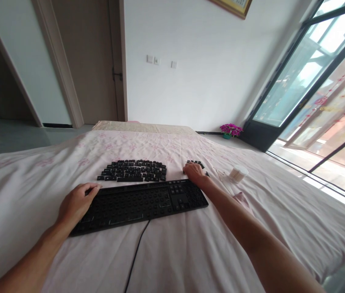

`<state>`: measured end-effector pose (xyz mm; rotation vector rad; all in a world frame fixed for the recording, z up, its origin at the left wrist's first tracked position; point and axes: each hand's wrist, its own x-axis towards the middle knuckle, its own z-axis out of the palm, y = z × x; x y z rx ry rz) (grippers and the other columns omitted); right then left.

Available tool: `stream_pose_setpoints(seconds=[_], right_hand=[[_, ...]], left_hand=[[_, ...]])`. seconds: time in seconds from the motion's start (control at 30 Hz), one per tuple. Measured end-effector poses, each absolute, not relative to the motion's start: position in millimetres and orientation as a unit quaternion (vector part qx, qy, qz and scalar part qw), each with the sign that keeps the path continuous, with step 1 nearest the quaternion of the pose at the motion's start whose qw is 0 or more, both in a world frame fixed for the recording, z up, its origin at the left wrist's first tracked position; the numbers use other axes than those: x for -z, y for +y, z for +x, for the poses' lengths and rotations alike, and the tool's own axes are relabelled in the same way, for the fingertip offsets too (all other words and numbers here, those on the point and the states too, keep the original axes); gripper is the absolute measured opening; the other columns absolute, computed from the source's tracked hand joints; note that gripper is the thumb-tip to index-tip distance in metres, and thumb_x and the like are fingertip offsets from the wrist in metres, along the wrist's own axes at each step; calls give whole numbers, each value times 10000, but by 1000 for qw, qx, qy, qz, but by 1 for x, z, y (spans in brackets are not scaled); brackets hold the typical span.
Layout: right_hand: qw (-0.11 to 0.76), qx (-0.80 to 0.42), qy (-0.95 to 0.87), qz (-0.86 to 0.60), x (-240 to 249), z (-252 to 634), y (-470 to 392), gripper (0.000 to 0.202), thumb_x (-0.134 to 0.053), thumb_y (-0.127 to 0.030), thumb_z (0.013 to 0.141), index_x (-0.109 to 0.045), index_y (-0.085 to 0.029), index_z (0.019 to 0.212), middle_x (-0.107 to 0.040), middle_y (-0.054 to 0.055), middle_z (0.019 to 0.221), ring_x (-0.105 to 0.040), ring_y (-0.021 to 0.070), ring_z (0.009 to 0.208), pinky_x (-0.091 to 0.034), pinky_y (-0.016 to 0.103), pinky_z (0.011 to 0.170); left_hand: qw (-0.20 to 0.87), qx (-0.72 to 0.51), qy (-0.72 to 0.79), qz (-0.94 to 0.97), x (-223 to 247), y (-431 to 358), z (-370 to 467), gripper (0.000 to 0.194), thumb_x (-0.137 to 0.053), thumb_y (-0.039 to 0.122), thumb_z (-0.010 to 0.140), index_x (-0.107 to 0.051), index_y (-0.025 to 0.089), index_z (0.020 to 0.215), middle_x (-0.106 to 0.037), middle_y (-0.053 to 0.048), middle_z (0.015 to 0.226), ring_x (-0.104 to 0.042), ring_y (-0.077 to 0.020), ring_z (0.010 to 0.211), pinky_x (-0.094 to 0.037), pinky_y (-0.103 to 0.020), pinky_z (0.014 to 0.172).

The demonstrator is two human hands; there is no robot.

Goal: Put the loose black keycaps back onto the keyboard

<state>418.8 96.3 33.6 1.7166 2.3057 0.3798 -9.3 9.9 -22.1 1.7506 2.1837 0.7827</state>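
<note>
Thin black cable [136, 254] trailing toward the near edge over rumpled cloth [191, 252]; above it, a long matte-black plastic keyboard [129, 205], slanted, studded with small round stubs and thin wire bars. Left hand [76, 203] curled over its left end, thumb and forefinger close together; pinching or only resting, impossible to tell. Right hand [193, 171] bent down just past its far edge, fingertips hidden, so no telling whether pinching. Beyond, loose square keycaps [138, 170] in ragged rows, with a smaller cluster [198, 163] beside the right hand. To the right, a round, clear-looking tub [239, 174] of pale sticks and a crumpled pinkish rag [243, 199]. Pale, creased, faintly pink-flowered cloth underneath. Farther off, smooth grey floor [59, 140], purple flowers [232, 129] in a green pot [226, 136], dark-framed glass panels [282, 93], flat brown door [84, 53], plain white wall [203, 49] with square switches [149, 59] and a gilt picture frame [243, 13].
</note>
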Motion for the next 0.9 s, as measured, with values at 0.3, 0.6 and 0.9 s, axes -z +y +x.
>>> stream_pose_setpoints(seconds=[0.3, 0.6, 0.9], right_hand=[[96, -117, 786, 600, -44, 412, 91, 269, -454, -144, 906, -709, -124, 990, -666, 162, 1057, -570, 243, 1038, -422, 299, 805], [-78, -33, 830, 552, -53, 417, -7, 273, -461, -373, 943, -693, -292, 1061, -682, 6, 977, -597, 158, 945, -393, 232, 731], [-39, -29, 843, 535, -44, 415, -59, 213, -504, -289, 925, -705, -282, 996, -651, 14, 820, -592, 158, 804, -354, 260, 645]], left_hand=[[110, -261, 743, 606, 23, 11, -10, 421, -402, 530, 846, -680, 243, 978, -687, -54, 1124, -631, -249, 1007, -463, -312, 821], [112, -259, 748, 601, 23, 10, -9, 438, -397, 541, 846, -675, 235, 991, -687, -56, 1130, -631, -249, 998, -457, -313, 809], [111, -261, 747, 601, 22, 8, -10, 423, -404, 535, 841, -674, 236, 972, -689, -46, 1108, -628, -247, 1000, -451, -307, 808]])
